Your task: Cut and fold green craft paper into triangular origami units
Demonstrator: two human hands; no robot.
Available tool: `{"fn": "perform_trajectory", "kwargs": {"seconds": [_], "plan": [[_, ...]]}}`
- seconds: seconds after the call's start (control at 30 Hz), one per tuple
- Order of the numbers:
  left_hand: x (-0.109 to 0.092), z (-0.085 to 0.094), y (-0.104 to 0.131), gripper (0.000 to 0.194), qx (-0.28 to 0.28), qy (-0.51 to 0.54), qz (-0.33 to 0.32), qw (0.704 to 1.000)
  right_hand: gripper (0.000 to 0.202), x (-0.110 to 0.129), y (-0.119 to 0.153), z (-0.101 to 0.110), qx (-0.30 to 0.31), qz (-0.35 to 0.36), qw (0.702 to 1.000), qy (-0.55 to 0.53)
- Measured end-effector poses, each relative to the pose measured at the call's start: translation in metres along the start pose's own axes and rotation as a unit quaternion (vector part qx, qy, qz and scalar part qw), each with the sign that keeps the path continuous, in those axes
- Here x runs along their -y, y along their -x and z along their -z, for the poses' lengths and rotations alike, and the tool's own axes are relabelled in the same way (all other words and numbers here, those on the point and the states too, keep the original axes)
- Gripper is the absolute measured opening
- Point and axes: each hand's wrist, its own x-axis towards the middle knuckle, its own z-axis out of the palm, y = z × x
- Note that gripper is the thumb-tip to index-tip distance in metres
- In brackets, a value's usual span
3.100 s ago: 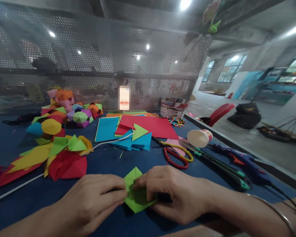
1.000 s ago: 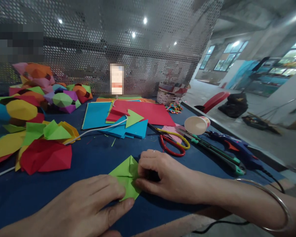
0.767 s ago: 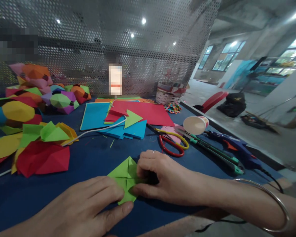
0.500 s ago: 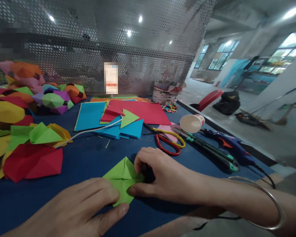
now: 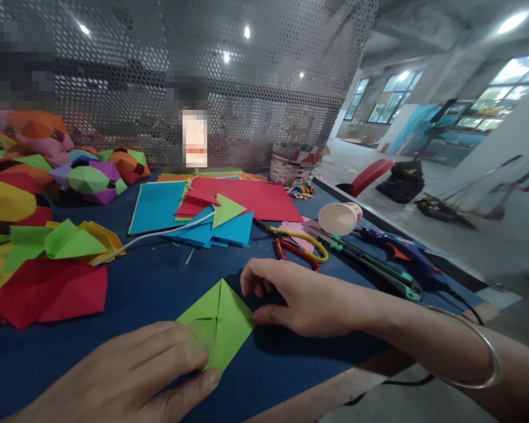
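Note:
A square of light green paper (image 5: 230, 320), its corners folded in to the middle, lies diamond-wise on the blue table. My left hand (image 5: 158, 364) covers its left corner, fingers and thumb closed on the lower left edge. By the right corner is my right hand (image 5: 282, 296), its fingers curled and apart from the thumb. That thumb's tip is at the paper's corner; I cannot tell whether it touches. Behind the right hand lie scissors (image 5: 315, 247) with red and yellow handles, partly hidden.
Coloured sheets (image 5: 251, 197) are stacked at the back beside a woven basket (image 5: 293, 164). To the right lie a paper cup (image 5: 338, 218), a green cutter knife (image 5: 370, 264) and a blue glue gun (image 5: 405, 258). Folded paper shapes (image 5: 55, 294) crowd the left. A white cable (image 5: 167, 230) crosses the table.
My right hand has moved off the paper to the right, uncovering its right corner. The left hand still rests on the left corner. The view has shifted slightly.

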Motion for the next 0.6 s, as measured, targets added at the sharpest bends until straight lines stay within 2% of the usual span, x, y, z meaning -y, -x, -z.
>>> {"fn": "perform_trajectory", "kwargs": {"seconds": [0.1, 0.23, 0.4, 0.5, 0.6], "plan": [[-0.002, 0.0, -0.004, 0.03, 0.012, -0.016, -0.03, 0.999, 0.025, -0.001, 0.0, 0.003, 0.013, 0.011, 1.0, -0.003], [-0.005, -0.001, -0.008, 0.031, -0.013, -0.029, -0.032, 0.999, 0.025, 0.003, 0.002, -0.001, 0.005, 0.021, 1.0, -0.001], [-0.007, -0.005, -0.01, 0.033, -0.022, -0.026, -0.034, 0.999, 0.061, 0.015, 0.001, -0.026, -0.084, -0.029, 0.993, 0.081], [-0.008, -0.005, -0.014, 0.034, -0.03, -0.026, -0.039, 0.998, 0.065, 0.017, 0.0, -0.036, -0.105, -0.034, 0.989, 0.1], [-0.008, -0.004, -0.014, 0.033, -0.025, -0.036, -0.05, 0.998, 0.066, 0.016, 0.0, -0.034, -0.093, -0.036, 0.991, 0.09]]}}
